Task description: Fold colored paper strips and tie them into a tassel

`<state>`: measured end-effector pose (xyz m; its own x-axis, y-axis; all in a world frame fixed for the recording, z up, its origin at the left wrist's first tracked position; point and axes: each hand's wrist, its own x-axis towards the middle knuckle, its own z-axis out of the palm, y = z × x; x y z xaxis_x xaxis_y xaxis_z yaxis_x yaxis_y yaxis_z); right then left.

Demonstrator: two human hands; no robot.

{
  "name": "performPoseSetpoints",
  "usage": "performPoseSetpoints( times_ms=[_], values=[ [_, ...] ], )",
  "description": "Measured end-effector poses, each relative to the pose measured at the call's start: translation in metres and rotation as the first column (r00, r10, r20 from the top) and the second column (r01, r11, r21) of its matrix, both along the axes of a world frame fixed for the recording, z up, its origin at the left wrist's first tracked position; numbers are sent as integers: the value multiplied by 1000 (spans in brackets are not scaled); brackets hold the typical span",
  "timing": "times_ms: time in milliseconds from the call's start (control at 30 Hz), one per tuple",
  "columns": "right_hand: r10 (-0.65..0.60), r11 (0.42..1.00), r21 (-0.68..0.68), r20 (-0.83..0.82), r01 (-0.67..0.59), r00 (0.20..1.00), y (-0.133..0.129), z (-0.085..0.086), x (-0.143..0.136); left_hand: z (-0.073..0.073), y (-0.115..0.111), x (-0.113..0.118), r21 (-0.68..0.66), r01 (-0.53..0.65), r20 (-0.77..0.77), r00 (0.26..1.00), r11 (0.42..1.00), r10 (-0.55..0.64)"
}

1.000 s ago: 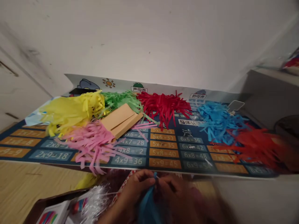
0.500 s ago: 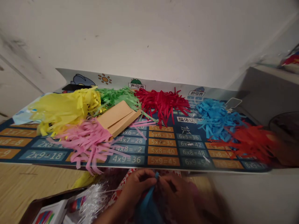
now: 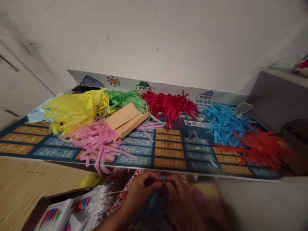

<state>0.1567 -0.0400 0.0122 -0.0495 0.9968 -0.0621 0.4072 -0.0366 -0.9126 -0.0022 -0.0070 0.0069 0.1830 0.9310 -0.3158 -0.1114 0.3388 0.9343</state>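
Note:
At the bottom middle, just below the table's front edge, my left hand (image 3: 146,186) and my right hand (image 3: 176,189) meet fingertip to fingertip. Both pinch the top of a blue tissue-paper strip (image 3: 154,203), whose small gathered tip shows between the fingers. The rest of it hangs down in shadow between my wrists, and its lower end is blurred. On the table lie shredded paper heaps: yellow (image 3: 74,109), green (image 3: 127,99), pink (image 3: 101,141), red (image 3: 168,104), blue (image 3: 223,123) and orange-red (image 3: 262,147).
A tan paper envelope (image 3: 125,117) rests between the pink and green heaps. The table (image 3: 169,163) bears a printed multiplication chart. Down at the left stands a brown box (image 3: 38,208) holding marker packs and silver tinsel (image 3: 98,199). A grey box (image 3: 281,96) stands at right.
Both hands stay together; my fingers have closed further over the blue paper's tip, so less of it shows. The view has shifted slightly, moving the table items rightward.

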Motion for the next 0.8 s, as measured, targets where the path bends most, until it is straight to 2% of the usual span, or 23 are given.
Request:
performPoseSetpoints(
  times_ms=[200, 267, 367, 500, 600, 700, 800],
  values=[
    [-35, 995, 100, 129, 22, 991, -1, -2, 2, -10, -1, 2, -235, 95, 226, 973, 967, -41],
    [-67, 994, 90, 112, 57, 991, -3, -2, 3, -10, -1, 3, -250, 103, 256, 966, 963, -37],
    [-63, 997, 50, 48, 60, 997, -6, -3, 4, -7, -3, 7, -189, 103, 216, 974, 977, -61],
    [-8, 1000, -12, -7, 8, 1000, -7, -5, 3, -4, -9, 8, 32, 44, -22, 999, 999, -43],
    [15, 1000, 1, 64, -15, 998, -4, -8, -1, -9, -15, 6, 222, 66, -319, 948, 973, 9],
    [-19, 977, 212, 203, -25, 979, -1, -14, -4, -16, -18, 5, 317, 168, -516, 856, 934, 21],
    [-112, 899, 439, 227, 1, 967, 2, -15, 6, -19, -17, 7, 319, 274, -588, 808, 907, -37]
  ],
)
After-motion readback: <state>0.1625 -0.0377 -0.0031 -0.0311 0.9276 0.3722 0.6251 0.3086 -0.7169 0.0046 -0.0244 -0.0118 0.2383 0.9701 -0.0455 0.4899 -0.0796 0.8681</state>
